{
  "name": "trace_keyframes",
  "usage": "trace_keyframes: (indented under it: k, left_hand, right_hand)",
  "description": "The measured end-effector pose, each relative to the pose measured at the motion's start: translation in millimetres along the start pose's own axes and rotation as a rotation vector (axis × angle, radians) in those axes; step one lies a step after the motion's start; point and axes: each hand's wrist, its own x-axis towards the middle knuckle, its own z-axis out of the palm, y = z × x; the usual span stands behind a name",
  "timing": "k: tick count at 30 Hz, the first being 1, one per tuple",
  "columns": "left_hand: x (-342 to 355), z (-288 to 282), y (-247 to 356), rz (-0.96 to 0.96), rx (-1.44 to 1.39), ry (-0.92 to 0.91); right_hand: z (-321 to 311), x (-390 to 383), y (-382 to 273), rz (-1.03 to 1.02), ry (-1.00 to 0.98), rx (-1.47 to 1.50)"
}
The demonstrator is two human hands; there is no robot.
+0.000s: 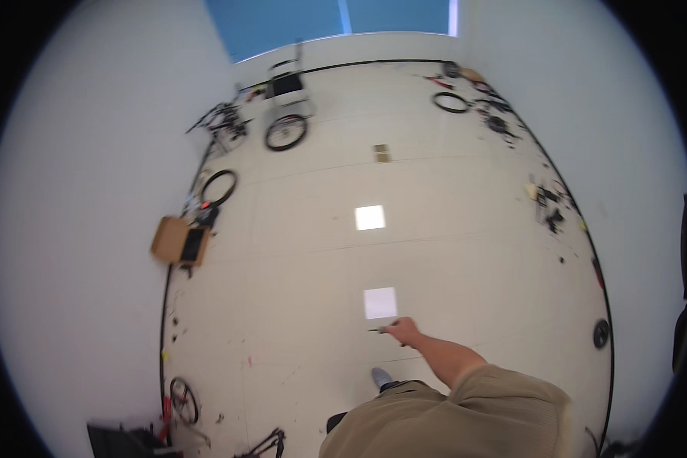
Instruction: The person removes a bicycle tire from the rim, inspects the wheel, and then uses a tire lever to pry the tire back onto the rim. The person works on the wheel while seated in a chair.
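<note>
My right hand (404, 331) reaches out over the pale floor with its fingers closed. Pinched in it is a small, thin tool (381, 330) with a greyish body and a dark tip that points left. It is too small and blurred to name its kind. My left hand does not show. Below the hand, a grey shoe (381, 375) of mine stands on the floor tiles (305, 305).
Bicycle wheels (286, 133) and a chair (286, 82) stand at the far left. An opened cardboard box (169, 240) lies by the left wall. Loose bike parts (549, 206) line the right wall. A red-framed piece with a wheel (183, 400) sits near left.
</note>
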Motion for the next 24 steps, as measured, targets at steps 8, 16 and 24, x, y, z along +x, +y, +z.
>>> trace_keyframes:
  k: [8, 16, 24]
  left_hand:
    - [54.4, 97.6, 115.3, 0.021, 0.124, -0.107]
    - [136.6, 169.3, 237.4, -0.046, 0.268, -0.176]
    - [213.8, 275.8, 434.9, 0.104, 0.457, -0.275]
  right_hand:
    - [-0.9, 40.7, 13.2, 0.201, 0.151, 0.285]
    - [-57.5, 34.8, 12.7, 0.528, 0.390, 0.537]
    - [-44.1, 16.4, -40.6, 0.516, 0.571, 0.582]
